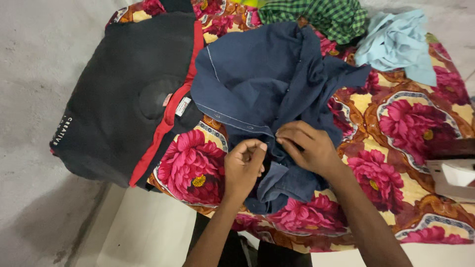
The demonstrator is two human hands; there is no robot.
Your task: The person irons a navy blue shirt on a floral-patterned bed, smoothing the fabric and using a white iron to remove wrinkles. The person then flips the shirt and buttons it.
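A crumpled navy blue shirt (262,79) lies in the middle of a table covered by a floral cloth (396,113) with pink flowers. My left hand (242,165) pinches the shirt's stitched front edge near its lower end. My right hand (307,146) sits just beside it, fingers pressed onto the same edge. The two hands almost touch. The shirt's lower part bunches beneath them.
A black garment with red trim (123,94) lies folded at the left. A green checked cloth (331,15) and a light blue cloth (396,42) lie at the back. A white iron (455,178) stands at the right edge. Grey concrete floor (34,74) lies to the left.
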